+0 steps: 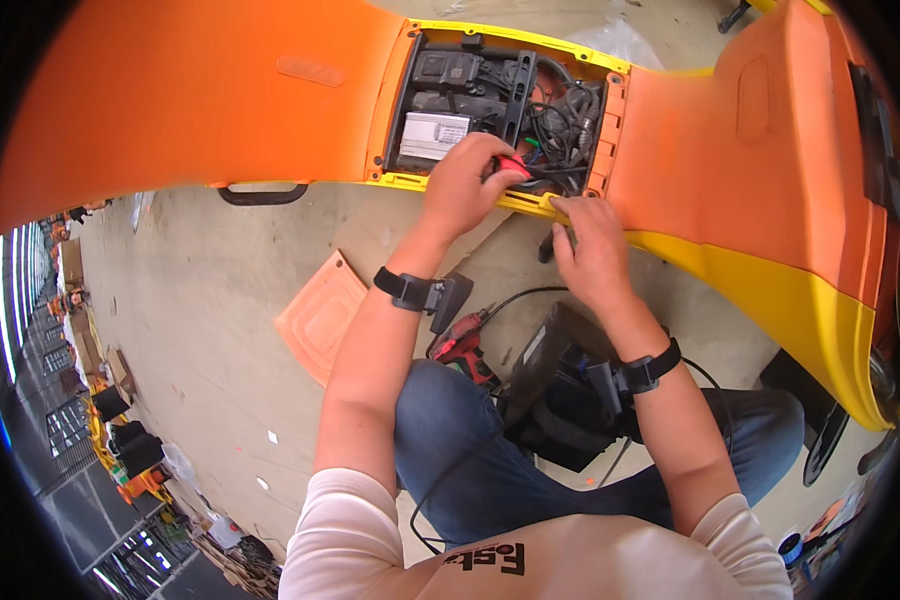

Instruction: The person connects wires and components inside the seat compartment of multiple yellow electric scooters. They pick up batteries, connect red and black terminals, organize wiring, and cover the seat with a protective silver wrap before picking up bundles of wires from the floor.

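My left hand [462, 188] reaches over the near edge of an open compartment, its fingers and thumb closed on a small red piece [515, 168] among the wiring. The kind of that red piece is too small to make out. Black cables [560, 125] crowd the compartment's right side, with a bit of green beside them. A silver box with a label [434, 135] sits to the left of my fingers. My right hand [594, 248] rests its fingertips on the yellow rim [530, 203], thumb apart, and nothing shows in its grip.
Orange body panels [220, 90] flank the compartment. An orange cover [322, 312] lies on the floor at left. A red and black power tool [460, 348] and a black case [560, 350] are near my legs. Boxes and parts line the far left.
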A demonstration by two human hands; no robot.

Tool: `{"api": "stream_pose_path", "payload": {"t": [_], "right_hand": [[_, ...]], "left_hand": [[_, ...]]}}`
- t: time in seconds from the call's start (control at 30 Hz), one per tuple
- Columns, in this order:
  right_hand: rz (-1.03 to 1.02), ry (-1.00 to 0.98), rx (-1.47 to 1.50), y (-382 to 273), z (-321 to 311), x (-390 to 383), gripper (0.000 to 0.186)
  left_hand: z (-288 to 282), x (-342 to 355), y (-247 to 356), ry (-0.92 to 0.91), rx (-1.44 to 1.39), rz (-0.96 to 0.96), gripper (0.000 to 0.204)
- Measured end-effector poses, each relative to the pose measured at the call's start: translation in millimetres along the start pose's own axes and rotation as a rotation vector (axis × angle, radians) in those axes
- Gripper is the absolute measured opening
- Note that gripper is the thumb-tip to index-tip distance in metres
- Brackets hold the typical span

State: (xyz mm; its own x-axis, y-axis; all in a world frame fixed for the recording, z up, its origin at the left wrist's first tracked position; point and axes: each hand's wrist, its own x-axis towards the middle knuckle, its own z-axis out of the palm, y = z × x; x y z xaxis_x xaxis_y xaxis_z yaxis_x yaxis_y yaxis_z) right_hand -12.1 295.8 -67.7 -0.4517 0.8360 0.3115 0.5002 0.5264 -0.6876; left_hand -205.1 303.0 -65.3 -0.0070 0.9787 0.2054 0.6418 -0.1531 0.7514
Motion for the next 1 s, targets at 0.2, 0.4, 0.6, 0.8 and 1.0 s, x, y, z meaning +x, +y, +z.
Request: {"api": "stream_pose_path", "payload": {"t": [0.2,0.4,0.6,0.8,1.0], "right_hand": [[0.03,-0.023,0.019,-1,-1,0,0.026],[0.033,0.002,0.03,0,0,0,0.026],[0.033,0.014,0.016,1,4,0,0.025],[0.027,0.021,-0.01,1,6,0,0.025],[0.026,0.019,-0.036,0,6,1,0.025]], "left_hand": [[0,3,-11,0.014,-0.166,-0.13,0.024],[-2,3,-11,-0.022,-0.225,-0.139,0.025],[0,1,-14,-0.012,-0.292,-0.156,0.026],[14,2,-3,-0.108,-0.238,-0.087,0.025],[14,2,-3,-0.115,-0.169,-0.051,0.032]]}}
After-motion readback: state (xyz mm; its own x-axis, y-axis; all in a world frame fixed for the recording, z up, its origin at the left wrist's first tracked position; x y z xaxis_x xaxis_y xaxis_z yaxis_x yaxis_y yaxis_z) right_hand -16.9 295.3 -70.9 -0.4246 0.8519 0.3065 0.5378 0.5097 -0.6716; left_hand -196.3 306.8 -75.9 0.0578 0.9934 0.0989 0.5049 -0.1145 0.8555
